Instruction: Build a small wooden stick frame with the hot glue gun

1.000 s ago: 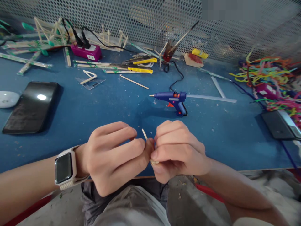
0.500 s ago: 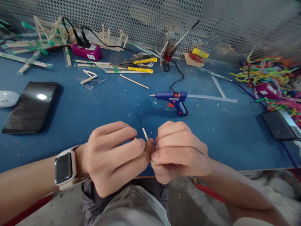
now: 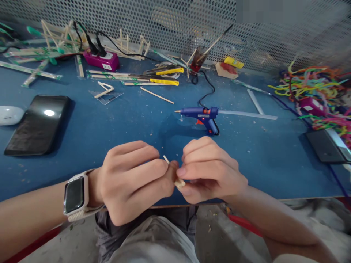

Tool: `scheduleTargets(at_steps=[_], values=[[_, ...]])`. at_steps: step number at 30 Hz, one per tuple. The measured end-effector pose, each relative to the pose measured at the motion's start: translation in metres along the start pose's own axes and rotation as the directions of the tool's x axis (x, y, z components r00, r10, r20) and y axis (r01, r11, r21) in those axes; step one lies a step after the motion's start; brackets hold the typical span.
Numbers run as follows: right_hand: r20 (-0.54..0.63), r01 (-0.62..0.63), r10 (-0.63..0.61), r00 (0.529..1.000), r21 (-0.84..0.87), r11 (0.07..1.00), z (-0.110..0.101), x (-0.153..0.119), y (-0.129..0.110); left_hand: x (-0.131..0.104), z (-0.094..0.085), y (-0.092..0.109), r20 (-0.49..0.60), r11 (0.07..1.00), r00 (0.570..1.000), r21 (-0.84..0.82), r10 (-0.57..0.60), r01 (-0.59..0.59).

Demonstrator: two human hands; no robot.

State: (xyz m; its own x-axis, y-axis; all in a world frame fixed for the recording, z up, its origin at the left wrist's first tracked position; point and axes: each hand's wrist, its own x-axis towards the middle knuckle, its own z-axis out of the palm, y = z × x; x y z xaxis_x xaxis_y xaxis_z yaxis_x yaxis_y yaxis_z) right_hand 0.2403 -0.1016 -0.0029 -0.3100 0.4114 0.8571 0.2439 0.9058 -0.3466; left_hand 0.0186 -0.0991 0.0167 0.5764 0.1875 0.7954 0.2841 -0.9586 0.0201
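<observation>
Close to the table's front edge, my left hand [image 3: 134, 180] and my right hand [image 3: 211, 171] meet with fingertips pinched together. Between them they grip thin pale wooden sticks [image 3: 180, 183], whose joined ends poke out between the thumbs. One slim stick tip shows above my left fingers; the rest is hidden by both hands. Beyond the hands a blue hot glue gun [image 3: 201, 114] lies on its side, nozzle to the left, a clear glue stick [image 3: 248, 114] in its back. A loose wooden stick [image 3: 157, 95] lies farther back.
On the left lie a black phone [image 3: 38, 124] and a white mouse [image 3: 10, 115]. Behind are a purple power strip [image 3: 101, 60], yellow-and-black cutters [image 3: 164, 81] and a small stick triangle [image 3: 104, 89]. Colourful pipe cleaners [image 3: 315, 87] pile up at right, near a dark device [image 3: 326, 146].
My right hand has shifted slightly upward and its pinch has moved, showing more of the sticks' joined ends. The stick tip above my left fingers has dropped lower and leans more to the left.
</observation>
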Motion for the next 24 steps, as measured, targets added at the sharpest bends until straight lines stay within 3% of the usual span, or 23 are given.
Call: scheduleTargets(at_steps=[3,14,24], values=[[-0.153,0.113,-0.096,0.984,0.108,0.988,0.008,0.005,0.006,0.0,0.002,0.001,-0.011,1.0,1.0,-0.004,-0.013,0.013],[-0.071,-0.086,0.123,0.99,0.39,0.917,0.016,-0.001,0.007,-0.001,0.001,0.003,0.035,0.998,0.998,-0.033,-0.057,0.058],[-0.064,-0.03,0.053,0.997,0.316,0.948,0.007,0.007,0.0,0.002,0.003,0.003,0.032,0.997,0.998,-0.042,-0.056,0.057]])
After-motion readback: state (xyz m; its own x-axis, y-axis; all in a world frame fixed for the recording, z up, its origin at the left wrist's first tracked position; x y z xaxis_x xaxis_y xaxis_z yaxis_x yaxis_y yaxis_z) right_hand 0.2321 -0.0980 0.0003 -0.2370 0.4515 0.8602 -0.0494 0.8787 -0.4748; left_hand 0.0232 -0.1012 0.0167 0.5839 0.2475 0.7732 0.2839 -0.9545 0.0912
